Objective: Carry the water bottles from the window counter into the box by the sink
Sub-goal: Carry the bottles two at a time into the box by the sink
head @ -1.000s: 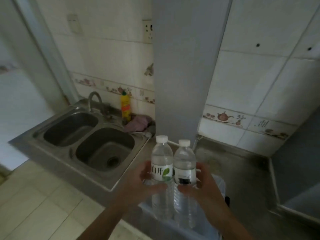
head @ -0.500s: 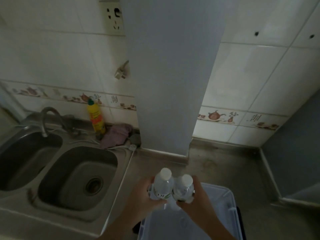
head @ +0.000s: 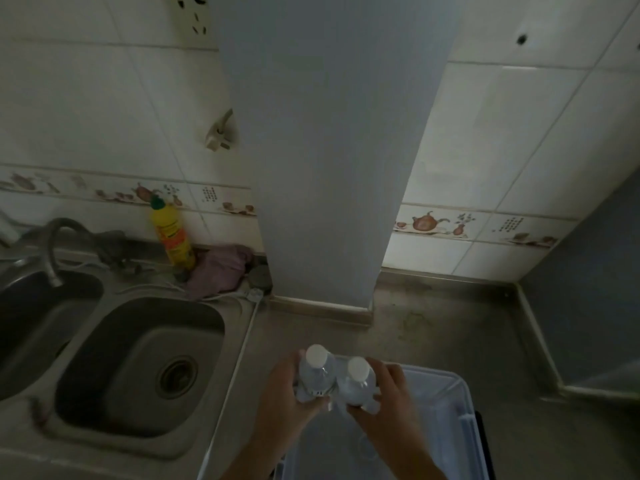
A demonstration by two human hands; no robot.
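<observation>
Over the near box (head: 460,407), right of the sink (head: 138,368), the left hand (head: 287,393) and right hand (head: 394,400) each hold an upright bottle, left bottle (head: 317,374) and right bottle (head: 356,384) touching, fingers (head: 393,370) curled round them.

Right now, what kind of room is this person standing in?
Most likely a small home kitchen. There is a double stainless-steel sink with a curved metal tap, a yellow dish-soap bottle with a green cap behind it, and white wall tiles with a teapot border.
</observation>
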